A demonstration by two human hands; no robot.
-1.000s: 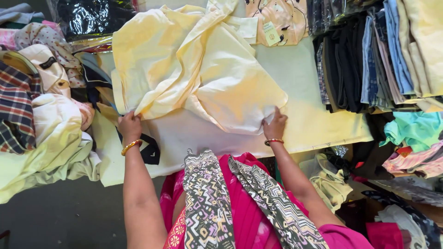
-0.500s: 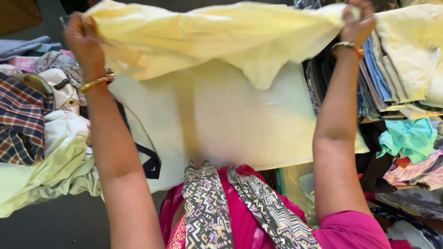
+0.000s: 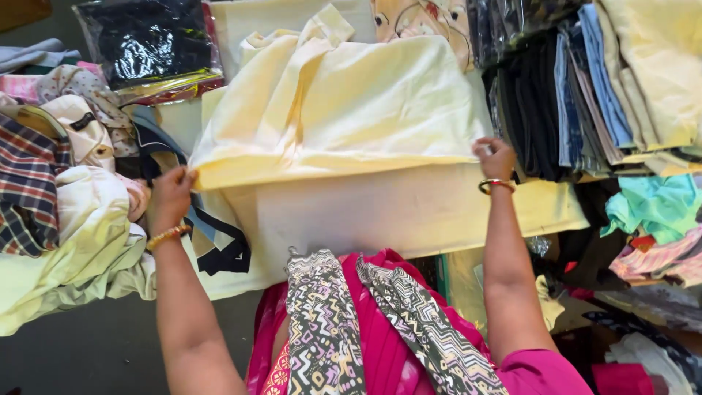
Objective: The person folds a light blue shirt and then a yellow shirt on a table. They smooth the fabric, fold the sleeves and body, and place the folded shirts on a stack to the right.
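Half a second ago we had the pale yellow garment [image 3: 351,110] lifted high in the air, both arms raised and the cloth stretched out between them; now we have brought it down flat onto the cream cloth-covered table [image 3: 409,212]. The shake-out is over and the piece lies spread in front of us, so we judge the folding is at the laying-flat stage, with the near edge just being squared.

Our left hand [image 3: 170,196] is closed on the left corner of the near edge, fingers pinched around the cloth. Our right hand [image 3: 496,156] grips the right corner of the same edge, also closed on the fabric. The edge runs nearly straight between the two hands, slightly lower on the left.

The garment looks like light cotton, soft butter yellow. Its near half lies smooth, while the far left part is bunched, with a collar-like flap standing up and a long diagonal crease running down from it. It covers the middle of the table, well back from the table's front edge.

Around it, a plaid shirt [image 3: 29,183] and a heap of pale clothes [image 3: 80,249] lie to the left, a shiny plastic-wrapped dark packet [image 3: 146,40] sits at the far left, and stacks of folded dark and blue garments [image 3: 563,102] stand to the right, with a turquoise cloth [image 3: 651,205] below them
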